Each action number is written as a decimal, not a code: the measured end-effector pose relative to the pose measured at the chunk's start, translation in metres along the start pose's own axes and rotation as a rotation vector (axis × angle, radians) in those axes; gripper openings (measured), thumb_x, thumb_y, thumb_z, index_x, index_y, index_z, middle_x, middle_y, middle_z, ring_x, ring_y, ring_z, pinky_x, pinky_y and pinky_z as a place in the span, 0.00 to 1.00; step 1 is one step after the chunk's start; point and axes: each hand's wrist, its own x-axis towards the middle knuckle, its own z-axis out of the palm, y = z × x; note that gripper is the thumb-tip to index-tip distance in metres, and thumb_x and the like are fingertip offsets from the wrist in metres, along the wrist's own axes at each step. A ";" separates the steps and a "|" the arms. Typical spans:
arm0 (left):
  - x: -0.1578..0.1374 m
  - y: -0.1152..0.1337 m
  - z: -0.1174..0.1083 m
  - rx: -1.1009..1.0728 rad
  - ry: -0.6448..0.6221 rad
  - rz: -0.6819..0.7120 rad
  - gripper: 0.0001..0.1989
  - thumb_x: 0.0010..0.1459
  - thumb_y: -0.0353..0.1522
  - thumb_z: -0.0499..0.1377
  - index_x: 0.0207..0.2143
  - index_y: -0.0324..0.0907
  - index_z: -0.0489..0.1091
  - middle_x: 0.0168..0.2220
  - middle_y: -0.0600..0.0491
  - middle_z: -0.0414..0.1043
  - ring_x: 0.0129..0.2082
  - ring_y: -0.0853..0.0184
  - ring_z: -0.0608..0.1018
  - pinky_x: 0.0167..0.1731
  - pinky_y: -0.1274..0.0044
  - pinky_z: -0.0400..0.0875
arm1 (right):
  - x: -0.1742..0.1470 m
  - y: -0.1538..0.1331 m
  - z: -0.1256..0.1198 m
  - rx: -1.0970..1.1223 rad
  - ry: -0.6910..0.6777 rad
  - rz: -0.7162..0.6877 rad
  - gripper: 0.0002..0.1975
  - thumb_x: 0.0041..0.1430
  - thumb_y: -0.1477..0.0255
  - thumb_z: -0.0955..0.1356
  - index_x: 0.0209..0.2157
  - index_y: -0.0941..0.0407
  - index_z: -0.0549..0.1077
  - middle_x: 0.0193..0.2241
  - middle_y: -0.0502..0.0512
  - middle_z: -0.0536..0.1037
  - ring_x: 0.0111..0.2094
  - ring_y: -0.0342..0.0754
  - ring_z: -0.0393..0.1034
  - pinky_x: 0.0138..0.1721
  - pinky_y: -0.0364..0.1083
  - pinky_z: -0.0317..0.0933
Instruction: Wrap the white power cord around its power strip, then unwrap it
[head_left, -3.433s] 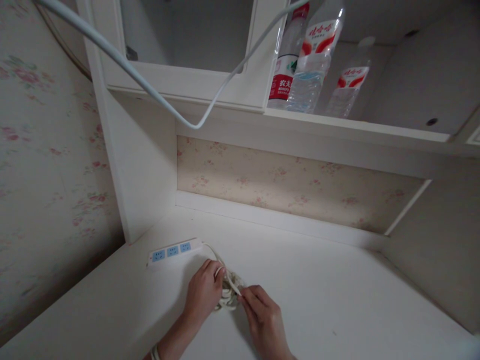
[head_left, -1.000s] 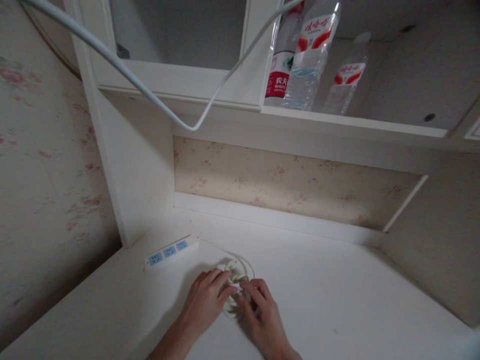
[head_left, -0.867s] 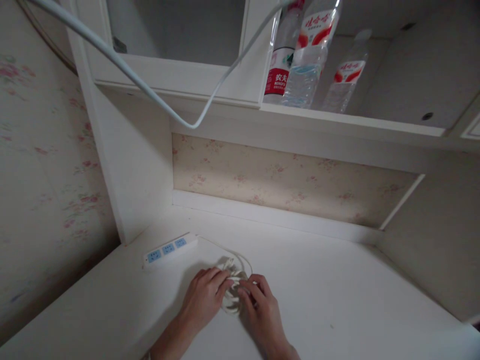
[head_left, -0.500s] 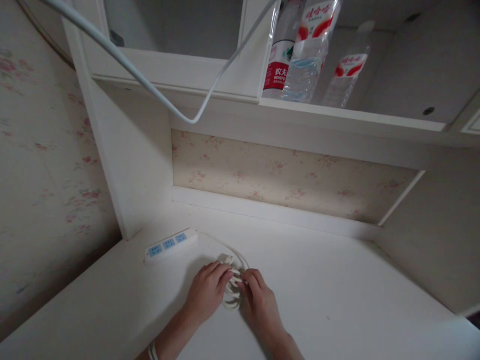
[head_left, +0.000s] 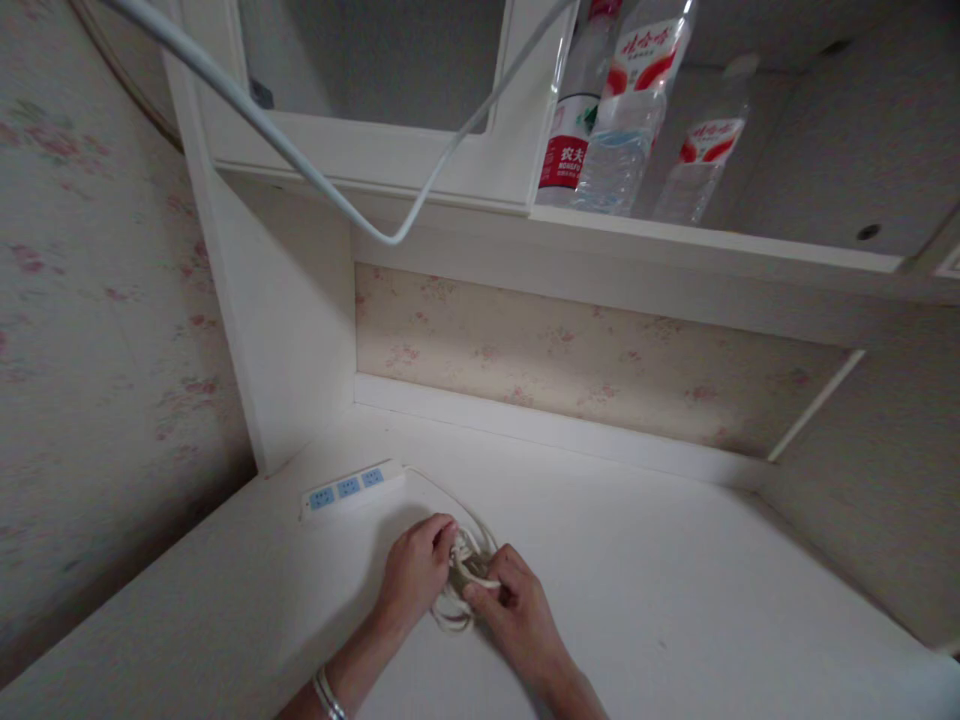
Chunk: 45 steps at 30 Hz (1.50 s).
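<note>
A white power strip (head_left: 349,488) with blue sockets lies on the white desk, and its white cord (head_left: 452,627) runs to a loosely coiled bundle between my hands. My left hand (head_left: 418,562) pinches the bundle from its left side, near the upper end. On the right, my right hand (head_left: 519,612) grips a loop of the same cord between thumb and fingers. The fingertips partly cover the coils, so the plug end cannot be made out clearly. A pale bracelet (head_left: 328,693) circles my left wrist.
Above the desk (head_left: 660,560) hangs a white cabinet (head_left: 510,180) with several plastic bottles (head_left: 619,130) on its open shelf. A thick pale bent tube or cable (head_left: 330,190) crosses in front of it. Flowered wallpaper (head_left: 97,300) covers the left wall.
My hands have drawn slightly apart and the coils between them have loosened and spread. My right hand has turned, its thumb now lower on a loop. The view has shifted a little.
</note>
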 end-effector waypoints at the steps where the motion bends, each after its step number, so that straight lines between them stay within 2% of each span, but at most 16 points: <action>1: 0.001 -0.001 0.001 0.004 -0.001 -0.020 0.14 0.62 0.36 0.46 0.31 0.44 0.69 0.27 0.54 0.73 0.27 0.69 0.73 0.28 0.81 0.59 | 0.001 0.003 0.000 0.045 0.002 0.015 0.15 0.53 0.64 0.69 0.19 0.56 0.64 0.24 0.48 0.64 0.28 0.43 0.60 0.29 0.42 0.53; 5: 0.004 -0.006 0.006 -0.033 -0.005 -0.073 0.14 0.61 0.36 0.47 0.30 0.43 0.69 0.26 0.55 0.72 0.26 0.70 0.72 0.27 0.81 0.57 | 0.004 0.013 0.001 0.421 0.036 0.177 0.20 0.54 0.60 0.67 0.17 0.56 0.61 0.21 0.47 0.59 0.25 0.42 0.54 0.27 0.42 0.49; 9: 0.008 -0.010 0.009 -0.160 -0.022 -0.094 0.15 0.60 0.38 0.47 0.29 0.42 0.69 0.25 0.55 0.72 0.27 0.68 0.72 0.27 0.80 0.58 | 0.006 0.011 0.004 0.905 0.064 0.366 0.18 0.55 0.58 0.67 0.20 0.56 0.63 0.19 0.46 0.58 0.22 0.42 0.51 0.26 0.42 0.48; 12: 0.011 -0.016 0.011 -0.248 -0.015 -0.101 0.16 0.59 0.40 0.48 0.26 0.41 0.69 0.24 0.55 0.71 0.27 0.67 0.72 0.27 0.80 0.58 | 0.008 0.009 0.008 1.055 0.103 0.393 0.19 0.54 0.57 0.67 0.19 0.56 0.65 0.19 0.48 0.61 0.23 0.43 0.53 0.28 0.44 0.51; 18: 0.012 -0.018 0.013 -0.311 -0.035 -0.114 0.17 0.58 0.40 0.48 0.25 0.41 0.69 0.24 0.54 0.71 0.26 0.67 0.72 0.27 0.79 0.59 | 0.010 0.007 0.008 1.253 0.178 0.497 0.19 0.54 0.58 0.67 0.18 0.56 0.67 0.18 0.48 0.61 0.24 0.43 0.56 0.32 0.45 0.54; 20: 0.012 -0.016 0.012 -0.316 -0.024 -0.127 0.16 0.58 0.40 0.49 0.26 0.41 0.70 0.24 0.54 0.71 0.26 0.67 0.72 0.26 0.79 0.59 | 0.010 0.004 0.006 1.292 0.176 0.495 0.18 0.55 0.60 0.68 0.18 0.56 0.67 0.18 0.48 0.61 0.24 0.43 0.55 0.32 0.45 0.55; 23: 0.012 -0.014 0.011 -0.361 -0.014 -0.154 0.15 0.56 0.40 0.51 0.26 0.40 0.71 0.24 0.54 0.71 0.26 0.67 0.72 0.27 0.79 0.59 | 0.010 -0.001 0.003 1.322 0.134 0.450 0.22 0.57 0.57 0.65 0.15 0.55 0.65 0.18 0.48 0.61 0.24 0.44 0.55 0.32 0.46 0.55; 26: 0.013 -0.016 0.010 -0.468 -0.079 -0.248 0.15 0.53 0.40 0.52 0.25 0.39 0.72 0.22 0.53 0.71 0.23 0.67 0.70 0.23 0.79 0.59 | 0.009 0.000 0.003 1.320 0.100 0.429 0.26 0.58 0.54 0.62 0.14 0.55 0.63 0.18 0.49 0.60 0.24 0.45 0.56 0.32 0.47 0.54; 28: 0.015 -0.017 0.009 -0.523 -0.101 -0.277 0.15 0.52 0.40 0.54 0.27 0.38 0.73 0.24 0.52 0.72 0.24 0.66 0.71 0.23 0.79 0.60 | 0.007 0.003 0.003 1.300 0.120 0.422 0.23 0.57 0.55 0.64 0.15 0.55 0.65 0.18 0.49 0.61 0.24 0.44 0.55 0.32 0.46 0.54; 32: 0.014 -0.014 0.009 -0.587 -0.090 -0.188 0.15 0.52 0.39 0.54 0.30 0.39 0.75 0.32 0.50 0.75 0.33 0.64 0.74 0.32 0.77 0.65 | 0.003 0.008 0.002 1.229 0.086 0.334 0.13 0.52 0.62 0.70 0.21 0.55 0.69 0.21 0.49 0.64 0.25 0.44 0.56 0.31 0.45 0.53; 36: 0.010 -0.007 0.011 -0.562 -0.097 -0.179 0.19 0.56 0.42 0.50 0.27 0.38 0.74 0.26 0.52 0.74 0.28 0.65 0.72 0.29 0.77 0.63 | 0.001 0.008 0.001 1.175 0.079 0.299 0.12 0.50 0.67 0.71 0.21 0.55 0.67 0.21 0.48 0.64 0.26 0.43 0.56 0.31 0.44 0.51; 41: 0.007 -0.004 0.008 -0.503 -0.061 -0.141 0.18 0.56 0.42 0.50 0.29 0.39 0.74 0.28 0.52 0.75 0.31 0.64 0.74 0.32 0.78 0.64 | 0.004 0.010 0.002 1.104 0.130 0.398 0.14 0.54 0.64 0.69 0.21 0.55 0.66 0.19 0.47 0.63 0.24 0.43 0.55 0.28 0.43 0.50; 45: 0.007 -0.003 0.005 -0.498 -0.058 -0.146 0.18 0.56 0.42 0.50 0.29 0.39 0.74 0.28 0.52 0.75 0.31 0.64 0.74 0.32 0.78 0.64 | 0.006 0.011 0.003 1.010 0.187 0.400 0.13 0.55 0.61 0.68 0.25 0.54 0.66 0.20 0.47 0.64 0.23 0.43 0.56 0.27 0.43 0.51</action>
